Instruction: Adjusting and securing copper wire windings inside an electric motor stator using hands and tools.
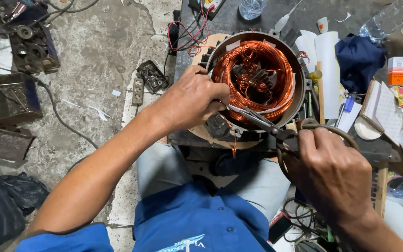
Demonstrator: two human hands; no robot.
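Scissors at the stator winding, both hands engaged.

I log my right hand [334, 175] with its grip clamped on the scissors [276, 130], blades reaching the copper winding [253, 77]. My left hand [190, 100] seems pinched on a wire at the rim of the motor stator [299, 100], which sits on the dark worktop [229, 18].

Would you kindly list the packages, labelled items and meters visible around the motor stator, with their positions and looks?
Small box: right edge of the bench, upright, orange and white.
Clear plastic bottle: top right, lying tilted, label too blurred to describe.
Second clear bottle: top centre, cut off by the frame.
Meter: top centre, partly visible, red leads attached.
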